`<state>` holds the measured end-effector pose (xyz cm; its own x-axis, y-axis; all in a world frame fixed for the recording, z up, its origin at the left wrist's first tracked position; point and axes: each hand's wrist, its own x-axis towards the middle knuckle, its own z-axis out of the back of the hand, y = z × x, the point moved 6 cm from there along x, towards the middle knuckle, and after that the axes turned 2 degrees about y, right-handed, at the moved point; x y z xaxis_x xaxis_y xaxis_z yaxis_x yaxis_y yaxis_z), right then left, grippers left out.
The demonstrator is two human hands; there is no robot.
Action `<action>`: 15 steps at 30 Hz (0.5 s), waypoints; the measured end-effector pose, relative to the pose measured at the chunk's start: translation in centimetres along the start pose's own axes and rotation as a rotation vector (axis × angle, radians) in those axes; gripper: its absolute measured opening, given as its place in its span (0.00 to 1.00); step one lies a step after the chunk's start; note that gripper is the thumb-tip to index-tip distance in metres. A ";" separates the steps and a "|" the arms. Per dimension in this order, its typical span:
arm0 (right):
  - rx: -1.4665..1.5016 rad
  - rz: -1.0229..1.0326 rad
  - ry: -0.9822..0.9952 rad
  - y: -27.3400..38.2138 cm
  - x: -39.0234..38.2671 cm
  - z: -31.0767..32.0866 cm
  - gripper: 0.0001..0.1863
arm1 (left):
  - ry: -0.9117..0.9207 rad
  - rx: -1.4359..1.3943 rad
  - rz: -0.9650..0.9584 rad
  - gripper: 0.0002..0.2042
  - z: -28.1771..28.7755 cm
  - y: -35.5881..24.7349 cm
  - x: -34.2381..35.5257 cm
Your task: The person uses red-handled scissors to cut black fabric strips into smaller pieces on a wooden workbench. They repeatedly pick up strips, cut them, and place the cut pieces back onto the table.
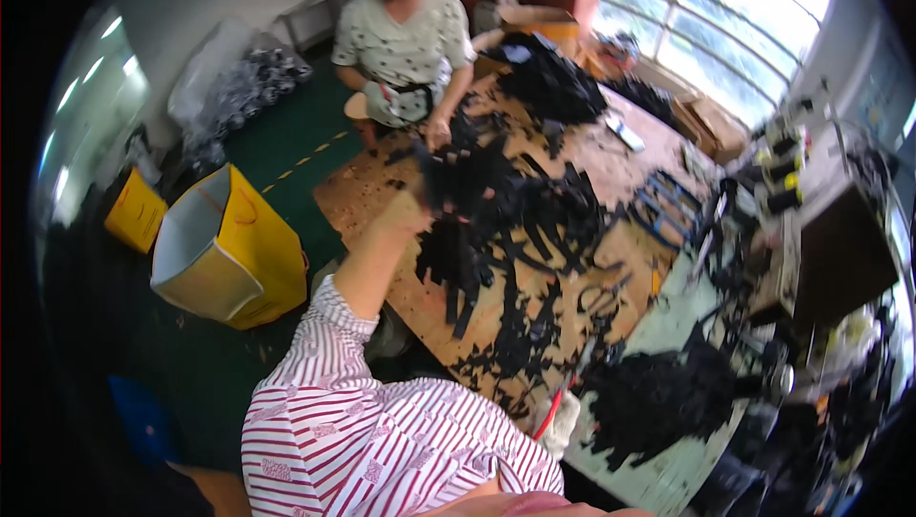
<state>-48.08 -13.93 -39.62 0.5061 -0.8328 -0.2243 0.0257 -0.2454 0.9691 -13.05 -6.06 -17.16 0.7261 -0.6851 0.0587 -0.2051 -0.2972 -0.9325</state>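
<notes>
Black pieces (491, 183) are heaped inward from the wooden table's (355, 195) left edge, presumably for easy reach. The left hand (410, 216) is held against them; whether closed cannot be told. Near the lower edge, a red-handled tool (548, 414) is clamped in the gloved right hand (564, 423), probably for control.

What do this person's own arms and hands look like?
The left sleeve is white with dark red stripes and pinkish patches, its cuff folded back. The left hand looks bare, though blurred. The right hand seems to wear an off-white glove.
</notes>
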 end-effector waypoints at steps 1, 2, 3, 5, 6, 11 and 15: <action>0.026 0.037 -0.006 -1.1 0.2 0.9 0.17 | 0.030 0.028 -0.018 0.15 -1.0 -0.1 0.3; 0.064 0.080 -0.023 -1.5 0.9 1.6 0.18 | 0.166 0.174 -0.086 0.15 -1.6 0.2 1.2; 0.041 0.029 0.035 -1.5 1.1 0.8 0.15 | 0.138 0.180 -0.072 0.14 -1.0 -0.7 1.1; 0.001 -0.124 -0.067 -1.2 0.7 1.9 0.13 | 0.162 0.047 0.034 0.14 -0.5 2.7 2.4; -0.024 -0.029 -0.012 -0.6 0.7 1.8 0.13 | 0.187 0.107 0.004 0.14 -0.8 2.9 2.4; -0.012 -0.026 -0.030 0.9 0.4 1.9 0.10 | 0.314 -0.029 -0.062 0.16 -2.8 1.9 1.1; 0.013 -0.055 -0.107 1.5 0.5 2.5 0.09 | 0.420 -0.052 -0.084 0.17 -5.7 1.5 1.0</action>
<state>-49.92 -15.92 -38.55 0.4096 -0.8657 -0.2878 0.0394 -0.2984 0.9536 -16.42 -10.98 -16.49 0.4133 -0.8652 0.2839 -0.1972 -0.3894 -0.8997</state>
